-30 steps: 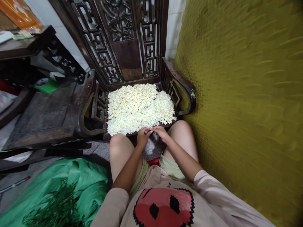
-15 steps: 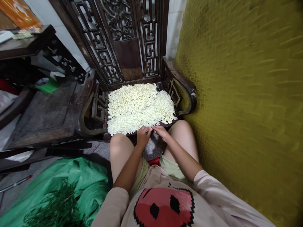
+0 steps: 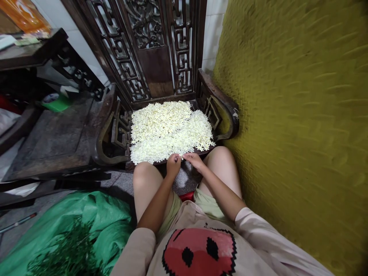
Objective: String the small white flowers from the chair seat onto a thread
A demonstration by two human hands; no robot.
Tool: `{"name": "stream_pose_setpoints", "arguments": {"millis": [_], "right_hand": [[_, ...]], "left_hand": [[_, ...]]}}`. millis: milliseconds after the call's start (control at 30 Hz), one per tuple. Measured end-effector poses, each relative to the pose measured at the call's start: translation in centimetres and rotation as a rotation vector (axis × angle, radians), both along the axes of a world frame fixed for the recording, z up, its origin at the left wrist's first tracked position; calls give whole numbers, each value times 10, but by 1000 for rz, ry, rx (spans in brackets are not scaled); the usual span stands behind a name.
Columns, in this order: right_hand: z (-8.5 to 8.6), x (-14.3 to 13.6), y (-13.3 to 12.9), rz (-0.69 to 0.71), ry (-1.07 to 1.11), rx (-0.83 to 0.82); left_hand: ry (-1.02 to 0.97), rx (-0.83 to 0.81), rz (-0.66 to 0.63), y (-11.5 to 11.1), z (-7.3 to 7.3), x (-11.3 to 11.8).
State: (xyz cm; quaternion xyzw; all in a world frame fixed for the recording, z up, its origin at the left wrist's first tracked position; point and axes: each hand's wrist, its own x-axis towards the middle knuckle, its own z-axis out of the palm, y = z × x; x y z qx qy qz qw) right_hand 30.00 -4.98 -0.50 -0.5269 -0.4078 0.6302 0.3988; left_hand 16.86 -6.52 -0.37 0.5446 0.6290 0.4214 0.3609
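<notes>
pinched one small white flower [image 3: 181, 156] between left hand [image 3: 173, 166] and right hand [image 3: 195, 161], fingertips closed on it, at mid-frame beside the flower pile [image 3: 169, 128] to add it.

Whatever the left hand [image 3: 173, 165] and right hand [image 3: 194, 160] are pinching between their fingertips is showing too small to identify. The green sheet [image 3: 94, 218] is running off the bottom edge.

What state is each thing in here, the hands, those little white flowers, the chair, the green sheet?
Left hand: fingers curled, pinching something small.
Right hand: fingertips meeting the left's.
White flowers: spread loose over the seat.
Chair: upright, seat covered.
Green sheet: crumpled on the floor.
</notes>
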Motion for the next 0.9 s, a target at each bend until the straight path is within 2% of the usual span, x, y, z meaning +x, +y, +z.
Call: {"name": "stream_pose_setpoints", "arguments": {"millis": [167,400,467,567,700,800,900], "right_hand": [[-4,1,1,-29,-44,22],[-9,3,2,-9,-149,60],[-5,3,0,-67,-263,123],[3,4,-2,-143,-443,301],[8,3,-4,-19,-512,481],[5,2,-5,41,-535,521],[2,1,-6,28,-557,526]], "left_hand": [[-115,-68,7,0,4,2],[-256,-164,56,5,-4,-1],[-309,-183,102,5,-6,-1],[-350,-168,198,5,-5,1],[-442,-192,229,5,-3,2],[-485,-214,200,5,-2,2],[-514,-273,165,6,-2,2]]}}
